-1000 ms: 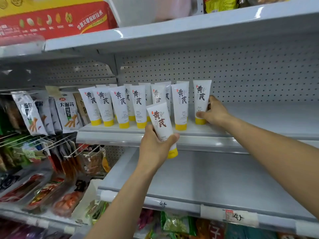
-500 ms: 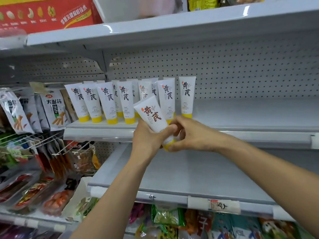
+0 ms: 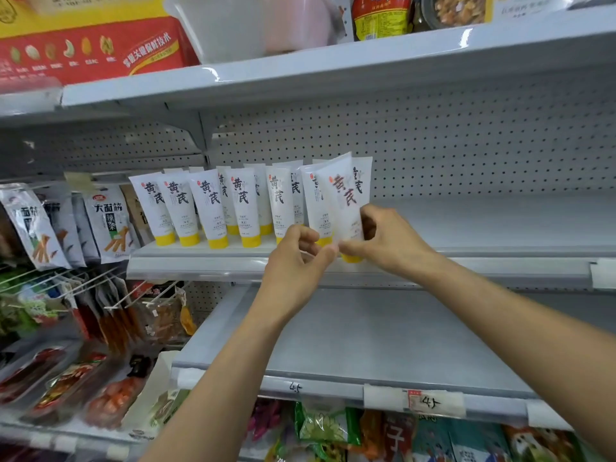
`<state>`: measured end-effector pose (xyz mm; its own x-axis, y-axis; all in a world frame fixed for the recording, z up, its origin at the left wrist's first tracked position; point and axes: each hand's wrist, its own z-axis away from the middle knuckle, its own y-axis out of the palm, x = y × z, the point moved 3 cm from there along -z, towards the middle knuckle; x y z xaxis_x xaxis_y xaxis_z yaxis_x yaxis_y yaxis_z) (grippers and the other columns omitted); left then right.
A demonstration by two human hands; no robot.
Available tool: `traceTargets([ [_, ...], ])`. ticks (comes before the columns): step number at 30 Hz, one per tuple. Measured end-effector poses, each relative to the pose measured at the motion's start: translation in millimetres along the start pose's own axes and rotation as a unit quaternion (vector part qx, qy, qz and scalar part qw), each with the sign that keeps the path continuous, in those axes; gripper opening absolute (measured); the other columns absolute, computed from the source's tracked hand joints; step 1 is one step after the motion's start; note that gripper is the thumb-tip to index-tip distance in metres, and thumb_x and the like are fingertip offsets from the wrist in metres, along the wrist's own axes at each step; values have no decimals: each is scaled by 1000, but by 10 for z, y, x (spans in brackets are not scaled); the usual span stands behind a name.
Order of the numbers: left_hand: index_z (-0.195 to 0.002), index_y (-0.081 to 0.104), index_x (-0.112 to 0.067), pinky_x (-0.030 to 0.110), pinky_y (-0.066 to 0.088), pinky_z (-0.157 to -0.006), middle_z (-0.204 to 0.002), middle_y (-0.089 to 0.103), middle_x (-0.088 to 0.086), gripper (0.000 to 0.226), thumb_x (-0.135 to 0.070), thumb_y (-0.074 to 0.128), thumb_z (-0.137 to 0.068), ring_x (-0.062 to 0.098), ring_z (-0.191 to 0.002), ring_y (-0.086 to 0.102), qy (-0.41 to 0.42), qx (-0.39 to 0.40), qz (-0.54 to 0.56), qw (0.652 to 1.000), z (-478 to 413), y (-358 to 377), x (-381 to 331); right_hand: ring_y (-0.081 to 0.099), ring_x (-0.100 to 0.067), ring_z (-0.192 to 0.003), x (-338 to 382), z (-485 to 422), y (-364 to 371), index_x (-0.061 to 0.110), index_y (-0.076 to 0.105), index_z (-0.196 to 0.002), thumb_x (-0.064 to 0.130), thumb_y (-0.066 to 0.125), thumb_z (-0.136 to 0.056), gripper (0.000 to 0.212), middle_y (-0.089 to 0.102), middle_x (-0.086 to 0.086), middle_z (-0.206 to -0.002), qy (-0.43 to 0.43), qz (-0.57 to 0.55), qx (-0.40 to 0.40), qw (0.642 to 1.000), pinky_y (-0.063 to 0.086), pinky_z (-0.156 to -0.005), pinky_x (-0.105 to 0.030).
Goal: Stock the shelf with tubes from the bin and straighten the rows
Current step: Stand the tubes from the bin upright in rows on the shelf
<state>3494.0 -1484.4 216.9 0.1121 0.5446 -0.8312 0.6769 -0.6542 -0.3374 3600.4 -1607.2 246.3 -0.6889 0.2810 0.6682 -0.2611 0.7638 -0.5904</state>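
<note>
Before the tube row (image 3: 240, 208), right hand (image 3: 390, 241) is pinching a tube (image 3: 343, 201), hiding others behind; left hand (image 3: 293, 261) is hovering alongside, fingers loosely curled.

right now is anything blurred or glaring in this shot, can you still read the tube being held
Head view: the held tube is motion-smeared, its print soft, while the standing tubes read sharp; same view, white glare streaks the upper shelf edge and the lower-left snack packets are blurred.

Bright, even overhead light; glare glints on the top shelf edge (image 3: 213, 74); the held tube (image 3: 343, 198) is motion-blurred, frame edges bowed.
</note>
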Motion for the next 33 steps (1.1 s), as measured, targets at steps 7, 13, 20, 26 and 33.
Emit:
traceTargets([
  [7, -101, 54, -30, 33, 51, -77, -90, 61, -13, 23, -45, 61, -87, 10, -85, 60, 34, 24, -252, 967, 51, -25, 196, 66, -16, -89, -168, -283, -85, 12, 62, -104, 15, 77, -77, 31, 69, -1, -98, 67, -43, -41, 996, 54, -80, -31],
  [13, -105, 54, -30, 31, 50, -77, -93, 61, -14, 24, -47, 58, -88, 10, -91, 59, 36, 40, -305, 951, 11, -46, 339, 64, -22, -100, -245, -418, 45, 12, 60, -110, 15, 75, -78, 35, 67, -5, -109, 101, -9, -41, 994, 52, -89, -36],
  [20, -104, 54, -30, 30, 48, -74, -96, 62, -15, 24, -48, 58, -89, 10, -90, 59, 42, 62, -298, 952, -74, -117, 480, 61, -23, -105, -275, -469, 147, 10, 57, -120, 17, 71, -81, 42, 65, -6, -117, 131, 31, -31, 990, 51, -88, -34],
  [26, -102, 55, -31, 31, 48, -75, -94, 62, -15, 22, -48, 58, -88, 10, -90, 59, 35, 88, -293, 951, -131, -201, 651, 55, -19, -98, -217, -444, 189, 10, 53, -120, 15, 67, -84, 38, 58, -1, -107, 138, 42, -34, 989, 42, -80, -29],
  [33, -102, 57, -30, 34, 52, -81, -93, 64, -16, 22, -46, 59, -88, 11, -91, 61, 27, 104, -277, 955, -82, -210, 699, 59, -21, -94, -196, -400, 204, 12, 55, -109, 14, 67, -84, 28, 65, -6, -107, 145, 40, -43, 988, 49, -81, -33],
])
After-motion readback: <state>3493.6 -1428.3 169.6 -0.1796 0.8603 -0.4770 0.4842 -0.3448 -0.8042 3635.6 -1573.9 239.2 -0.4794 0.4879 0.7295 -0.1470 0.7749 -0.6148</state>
